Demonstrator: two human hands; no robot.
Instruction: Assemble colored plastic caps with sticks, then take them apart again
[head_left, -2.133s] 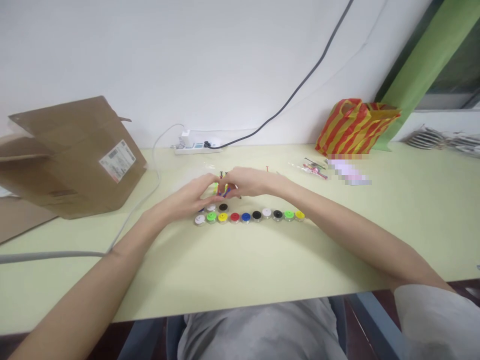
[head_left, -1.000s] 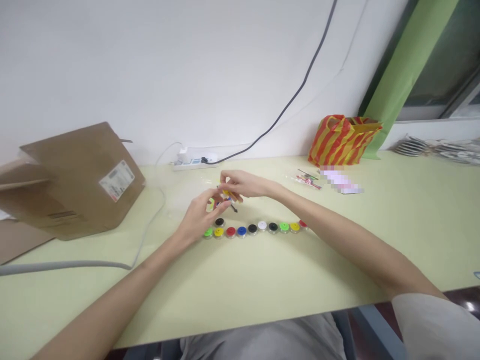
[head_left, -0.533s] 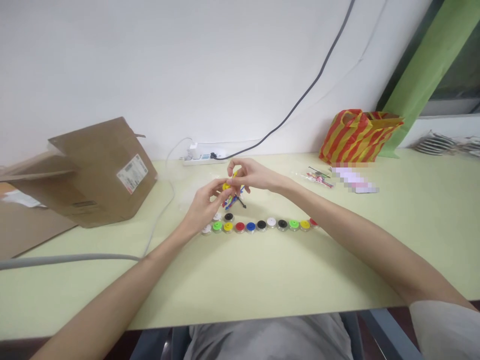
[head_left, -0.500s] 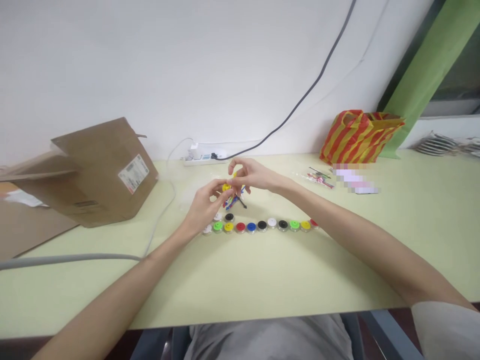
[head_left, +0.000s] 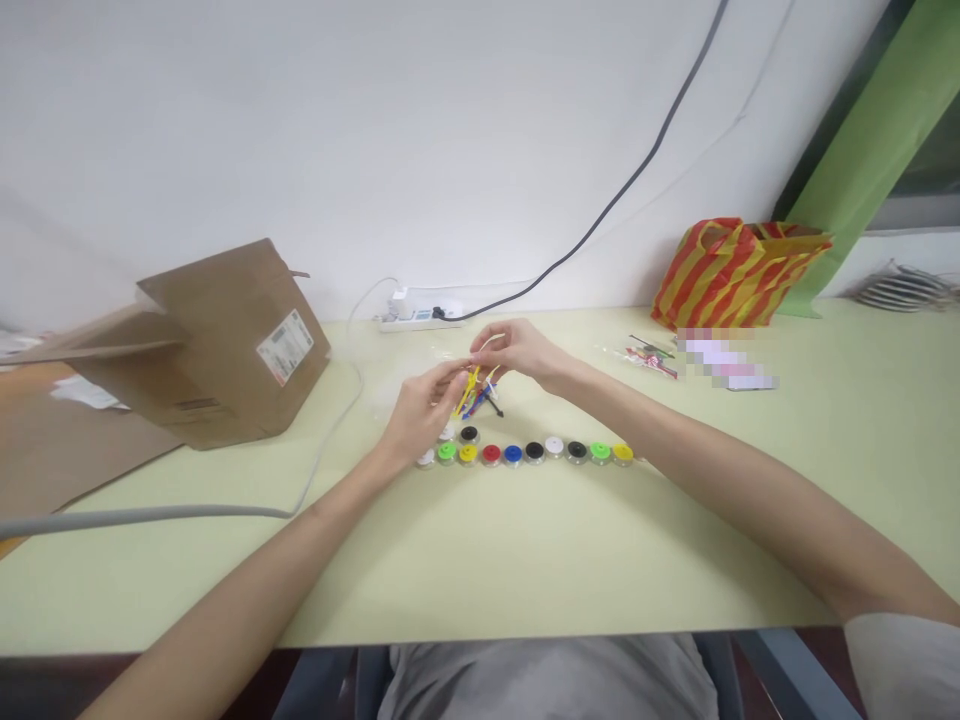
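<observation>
My left hand (head_left: 421, 412) is closed, thumb and fingers pinched together around a slim yellow plastic piece (head_left: 467, 390) that slants down from the fingertips. My right hand (head_left: 517, 352) meets it from the right, with thumb and forefinger pressed together; what they grip is too small to make out. Just beneath both hands lies a small heap of blue, white and black plastic sticks (head_left: 491, 402), some with arrow-shaped ends. In front of it runs a row of small round clear pots with coloured lids, among them a red one (head_left: 491, 454) and a blue one (head_left: 513, 455).
An open cardboard box (head_left: 232, 350) stands at the left, beside a grey cable (head_left: 150, 516). A power strip (head_left: 420, 318) lies by the wall. To the right are a striped bag (head_left: 731, 275), a packet of small coloured parts (head_left: 651, 357) and a blurred paper.
My fingers have shifted on the yellow piece, whose long thin part now shows below them. The whole view has moved slightly, so things appear further right.
</observation>
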